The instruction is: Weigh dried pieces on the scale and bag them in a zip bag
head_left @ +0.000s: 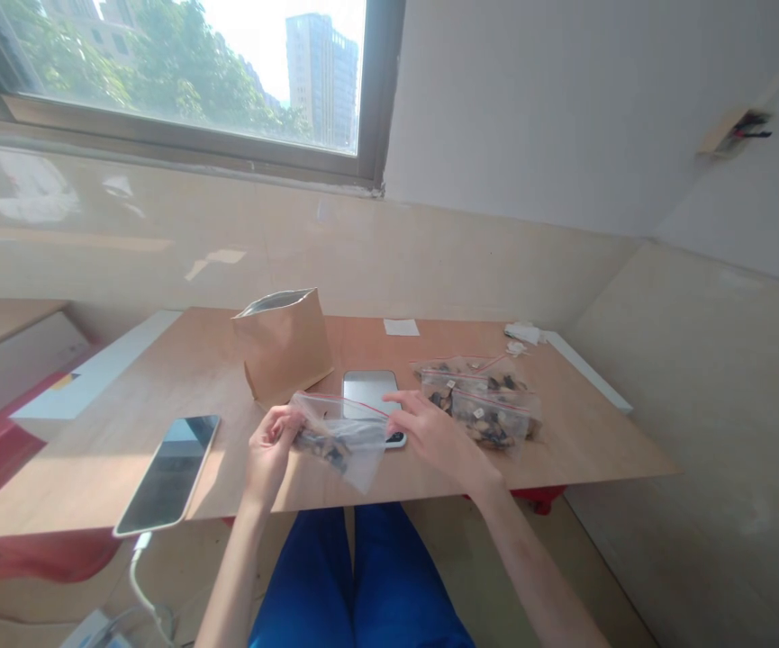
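Your blue trousers (308, 585) fill the bottom of the view, and your bare forearms (233, 576) rise past them to a clear zip-seal plastic bag (341, 445) with a red closure strip (352, 402), held just above the counter. Dark dried pieces (325, 447) gather in its lower part, and the spread of your hands keeps the film open to view. Your left hand (269, 454) curls closed, pinching the bag's left side. Your right hand (439, 439) reaches its fingers (406, 402) toward the bag's right edge, but you cannot tell whether they grip it. Behind the bag lies a flat silver slab (368, 393), perhaps a scale. Farther out sit a heap of similar zip bags (480, 405), a brown kraft-paper pouch (282, 355) with a silver lining, and a black-screened phone (169, 472) on a white cable (136, 567). All rest on the plywood counter (598, 441), below a window (179, 81).
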### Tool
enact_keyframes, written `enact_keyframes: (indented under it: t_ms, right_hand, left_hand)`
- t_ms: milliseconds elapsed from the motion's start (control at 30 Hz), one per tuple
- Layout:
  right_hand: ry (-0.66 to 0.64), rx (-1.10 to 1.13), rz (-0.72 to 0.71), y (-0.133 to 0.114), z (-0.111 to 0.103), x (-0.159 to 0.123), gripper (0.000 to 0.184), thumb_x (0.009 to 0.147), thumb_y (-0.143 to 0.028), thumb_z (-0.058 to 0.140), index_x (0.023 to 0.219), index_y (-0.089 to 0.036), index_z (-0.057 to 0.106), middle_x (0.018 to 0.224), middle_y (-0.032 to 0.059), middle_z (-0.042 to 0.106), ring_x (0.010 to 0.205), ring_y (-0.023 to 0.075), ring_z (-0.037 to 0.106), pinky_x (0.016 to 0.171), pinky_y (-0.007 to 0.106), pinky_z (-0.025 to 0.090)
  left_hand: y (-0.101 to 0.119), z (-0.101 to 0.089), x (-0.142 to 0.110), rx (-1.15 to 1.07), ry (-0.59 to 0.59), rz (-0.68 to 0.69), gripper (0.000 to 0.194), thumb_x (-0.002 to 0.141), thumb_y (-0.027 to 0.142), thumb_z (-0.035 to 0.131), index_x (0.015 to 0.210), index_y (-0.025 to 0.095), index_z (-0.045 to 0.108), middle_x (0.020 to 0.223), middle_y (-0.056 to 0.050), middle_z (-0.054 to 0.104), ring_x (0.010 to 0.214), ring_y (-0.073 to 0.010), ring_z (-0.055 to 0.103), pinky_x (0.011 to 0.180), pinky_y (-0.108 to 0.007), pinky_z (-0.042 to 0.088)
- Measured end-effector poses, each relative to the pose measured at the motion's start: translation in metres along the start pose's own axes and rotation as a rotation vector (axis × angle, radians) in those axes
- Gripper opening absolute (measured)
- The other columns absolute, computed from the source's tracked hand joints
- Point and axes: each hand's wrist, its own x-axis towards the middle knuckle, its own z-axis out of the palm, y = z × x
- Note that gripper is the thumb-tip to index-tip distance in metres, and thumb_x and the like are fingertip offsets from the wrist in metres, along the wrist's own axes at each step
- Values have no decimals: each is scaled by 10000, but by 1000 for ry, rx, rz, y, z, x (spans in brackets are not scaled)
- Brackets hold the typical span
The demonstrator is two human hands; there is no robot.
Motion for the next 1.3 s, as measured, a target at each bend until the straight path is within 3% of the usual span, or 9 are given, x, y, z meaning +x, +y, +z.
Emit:
enact_keyframes:
  t_ms: [133, 200, 333, 500, 733, 867, 1000, 1133, 1300]
  right_hand:
    - [136, 348, 195, 0, 5, -3, 221, 905, -307, 445, 1082, -250, 566, 1230, 66, 538, 950, 158, 605, 827, 305, 485]
    - [199, 599, 317, 2, 20, -2, 425, 848, -411, 530, 1234, -247, 460, 1214, 93, 558, 895, 159, 631, 764, 295, 511]
    - [302, 960, 429, 3, 56, 4, 377, 807, -501, 545, 1008, -189, 610, 929, 76, 687, 842, 187, 654, 764, 307, 506]
    - [652, 901, 530, -7, 79, 7, 374, 816, -535, 504, 772, -183, 624, 689, 25, 660, 687, 172, 633, 703, 283, 486]
    - [965, 725, 713, -11, 101, 6, 520, 806, -651, 388, 666, -172, 535, 446, -55, 431, 430, 112, 446, 473, 226, 379]
    - [1013, 741, 735, -7, 105, 0, 532, 808, -652, 382, 676, -164, 548, 413, -79, 366, 382, 93, 379, 427, 216, 338]
    - [955, 807, 736, -1, 101, -8, 481, 776, -623, 483, 744, -153, 577, 469, -28, 528, 430, 121, 497, 451, 220, 388]
    - [930, 806, 755, 1, 96, -12, 506, 796, -633, 432, 732, -152, 577, 568, 39, 642, 431, 139, 552, 451, 237, 430]
    - [907, 728, 686, -3, 93, -13, 496, 843, -601, 374, 726, -161, 573, 571, 37, 641, 459, 145, 587, 476, 236, 458]
  left_hand:
    - [1, 8, -8, -92, 52, -6, 281, 703, 451, 655, 742, 189, 559, 607, 39, 511, 607, -87, 470, 593, -155, 373]
    - [-1, 15, -12, -153, 87, -23, 295, 701, 457, 657, 737, 190, 537, 611, 49, 497, 598, -77, 465, 593, -151, 375]
    - [-4, 20, -17, -134, 56, -61, 347, 670, 491, 663, 785, 178, 567, 708, 9, 604, 673, -122, 556, 645, -209, 438]
    - [-3, 19, -19, -36, -27, -39, 405, 668, 465, 668, 945, 172, 631, 925, -59, 687, 905, -205, 623, 792, -287, 470]
    - [-12, 32, -24, -84, 71, -85, 335, 674, 474, 666, 755, 151, 632, 650, -29, 673, 627, -155, 627, 650, -261, 491]
    - [-10, 40, -26, -155, 77, -117, 326, 679, 466, 664, 755, 150, 632, 606, -3, 649, 559, -124, 591, 579, -227, 478]
    - [-8, 40, -26, -106, 81, -104, 352, 696, 474, 643, 818, 144, 662, 678, -25, 678, 636, -152, 622, 628, -247, 491]
    - [-6, 35, -27, 23, 60, -58, 374, 745, 500, 580, 849, 152, 668, 746, -46, 696, 716, -183, 639, 681, -269, 490]
    - [-9, 31, -31, 284, 104, 66, 339, 793, 506, 515, 821, 186, 627, 728, -26, 666, 709, -168, 612, 669, -250, 457]
